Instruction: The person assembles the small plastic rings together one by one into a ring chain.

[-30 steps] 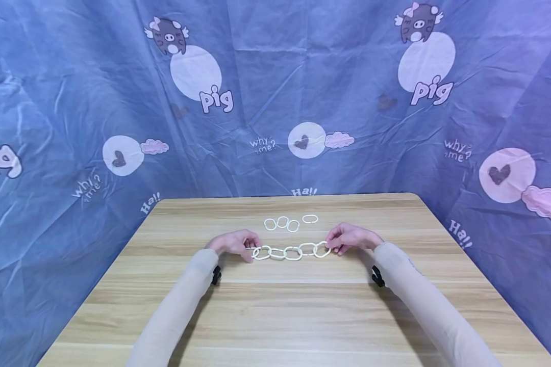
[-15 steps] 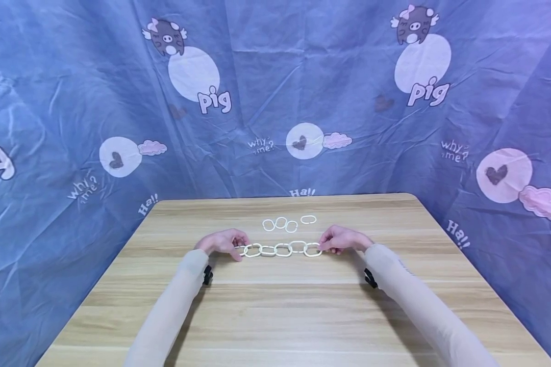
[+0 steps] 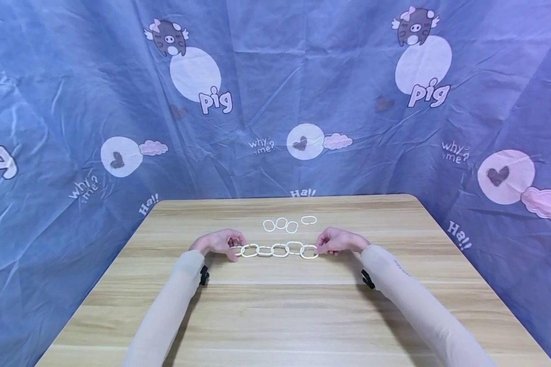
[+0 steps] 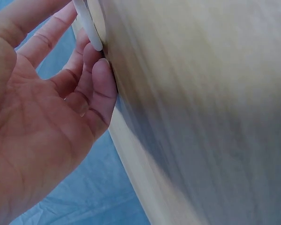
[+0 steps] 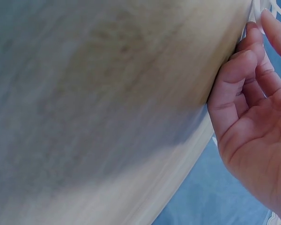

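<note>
A chain of several white oval links [image 3: 280, 256] stretches from side to side across the middle of the wooden table. At its left end, the left hand [image 3: 218, 241] pinches the last link, which its fingers partly cover. The right hand [image 3: 342, 240] holds the right end link between thumb and fingers. In the left wrist view a white link [image 4: 88, 26] shows at the left hand's fingertips, close against the tabletop. The right wrist view has a link [image 5: 258, 16] beside the right thumb at the top edge, mostly cut off. Both hands' other fingers lie curled near the table surface.
Behind the chain lie several loose white links: a close group [image 3: 286, 224] and one separate link [image 3: 309, 224] to its right. The wooden table [image 3: 275, 316] ends at a blue printed curtain [image 3: 266, 173] behind it and on both sides.
Both hands have shifted left with the chain, mostly in the first half second and only slightly since. Both keep their hold on its ends. The loose links have stayed in place.
</note>
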The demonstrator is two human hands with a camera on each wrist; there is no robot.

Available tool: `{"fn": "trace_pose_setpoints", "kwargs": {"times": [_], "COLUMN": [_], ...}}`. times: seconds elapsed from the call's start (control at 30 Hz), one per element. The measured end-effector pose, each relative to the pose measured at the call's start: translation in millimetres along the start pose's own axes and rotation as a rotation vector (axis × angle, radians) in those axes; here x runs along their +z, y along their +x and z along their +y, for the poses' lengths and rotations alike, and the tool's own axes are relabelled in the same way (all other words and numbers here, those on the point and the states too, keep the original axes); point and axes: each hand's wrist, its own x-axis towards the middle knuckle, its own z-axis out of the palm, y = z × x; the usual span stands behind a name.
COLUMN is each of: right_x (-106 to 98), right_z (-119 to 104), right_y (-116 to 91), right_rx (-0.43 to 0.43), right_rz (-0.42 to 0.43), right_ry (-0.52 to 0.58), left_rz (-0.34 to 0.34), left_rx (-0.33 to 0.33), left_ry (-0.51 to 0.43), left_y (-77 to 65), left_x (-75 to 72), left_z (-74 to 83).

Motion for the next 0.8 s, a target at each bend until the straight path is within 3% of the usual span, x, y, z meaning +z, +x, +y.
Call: {"fn": "trace_pose_setpoints", "kwargs": {"times": [0.33, 0.53, 0.8], "right_x": [-3, -4, -4], "right_z": [2, 4, 7], "right_y": [0, -1, 0], "right_rx": [-0.03, -0.033, -0.054], "right_rz": [-0.017, -0.009, -0.009], "right_ry": [0.003, 0.043, 0.096], "left_rz": [-0.024, 0.029, 0.079], "left_rx": [0.03, -0.013, 0.003], "left_ry": [-0.037, -0.04, -0.103], "left_y": [0.7, 5.3, 18.3], "left_x": [-2.7, -1.5, 5.4], "left_z": [-1.2, 1.5, 11.5]}}
